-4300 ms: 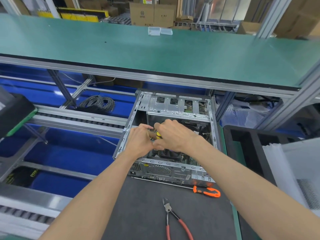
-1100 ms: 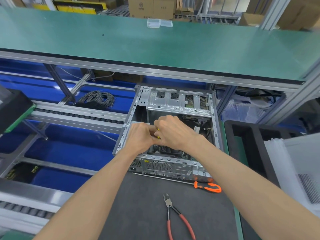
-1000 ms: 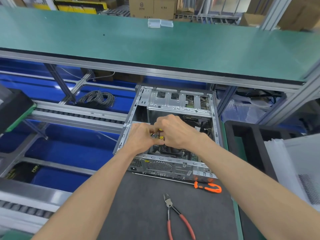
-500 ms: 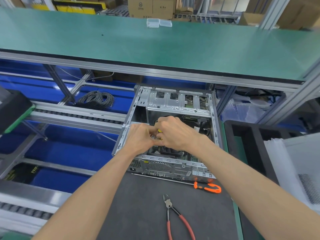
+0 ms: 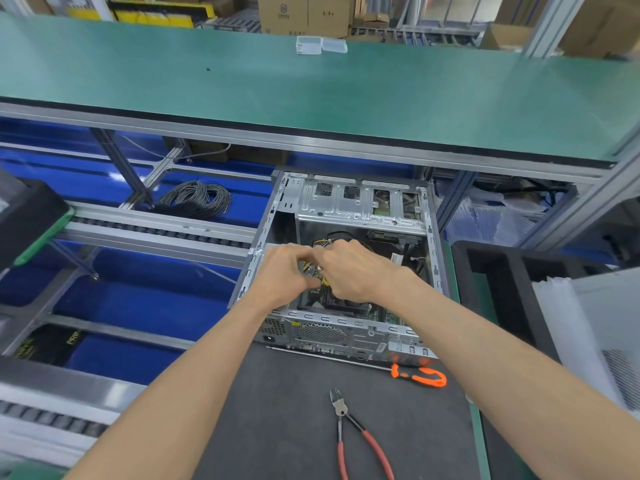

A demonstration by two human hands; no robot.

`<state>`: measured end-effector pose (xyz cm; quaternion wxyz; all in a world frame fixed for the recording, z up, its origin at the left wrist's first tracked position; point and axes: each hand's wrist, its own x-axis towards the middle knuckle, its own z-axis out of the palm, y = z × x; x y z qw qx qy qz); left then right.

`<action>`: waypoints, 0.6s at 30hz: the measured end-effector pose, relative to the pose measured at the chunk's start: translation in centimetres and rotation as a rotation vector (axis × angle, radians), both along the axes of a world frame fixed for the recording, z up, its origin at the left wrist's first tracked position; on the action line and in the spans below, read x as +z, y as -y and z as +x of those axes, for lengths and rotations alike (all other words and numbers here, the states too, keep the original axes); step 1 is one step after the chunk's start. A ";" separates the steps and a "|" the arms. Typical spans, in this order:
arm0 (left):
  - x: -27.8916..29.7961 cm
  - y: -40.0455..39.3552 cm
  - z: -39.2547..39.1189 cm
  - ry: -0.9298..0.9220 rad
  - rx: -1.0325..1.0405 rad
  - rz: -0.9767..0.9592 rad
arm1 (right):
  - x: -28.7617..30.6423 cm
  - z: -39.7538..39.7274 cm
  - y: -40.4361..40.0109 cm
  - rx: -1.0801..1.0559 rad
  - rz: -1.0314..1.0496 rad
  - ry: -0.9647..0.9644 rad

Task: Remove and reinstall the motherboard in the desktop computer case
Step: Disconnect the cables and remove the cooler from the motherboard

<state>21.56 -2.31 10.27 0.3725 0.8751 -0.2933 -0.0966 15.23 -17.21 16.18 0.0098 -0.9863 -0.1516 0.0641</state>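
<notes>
Reaching into the case (image 5: 360, 216), your left hand (image 5: 282, 273) and right hand (image 5: 353, 271) pinch yellow wires (image 5: 325, 280); pliers (image 5: 356, 434) at 6 o'clock.

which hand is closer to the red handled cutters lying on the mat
Right, narrowly. The right hand is inside the computer case, roughly straight beyond the red-handled cutters. The left hand is level with it but further left.
</notes>
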 end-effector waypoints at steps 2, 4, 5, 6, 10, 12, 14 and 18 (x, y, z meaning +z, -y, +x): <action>0.0 -0.4 0.2 -0.011 0.025 -0.035 | 0.2 0.0 0.3 0.034 0.064 -0.055; 0.1 -0.5 0.2 0.018 0.021 -0.043 | 0.1 0.0 0.5 0.041 0.096 -0.081; 0.2 -0.4 0.2 0.025 0.020 -0.048 | 0.0 0.0 0.5 0.024 0.075 -0.064; 0.2 -0.3 0.2 0.022 0.026 -0.049 | -0.2 0.1 0.4 -0.014 0.039 -0.035; -0.2 -0.3 0.2 -0.016 0.060 -0.009 | -0.9 0.3 -0.3 -0.089 -0.019 0.025; -0.3 -0.2 0.3 -0.006 0.055 -0.017 | -1.0 0.4 -0.4 -0.016 0.053 -0.003; -0.4 -0.2 0.4 -0.004 0.041 -0.012 | -1.1 0.5 -0.1 0.042 0.129 -0.033; -0.9 0.0 0.6 -0.006 0.000 0.049 | -0.7 -0.1 1.4 0.037 0.236 -0.042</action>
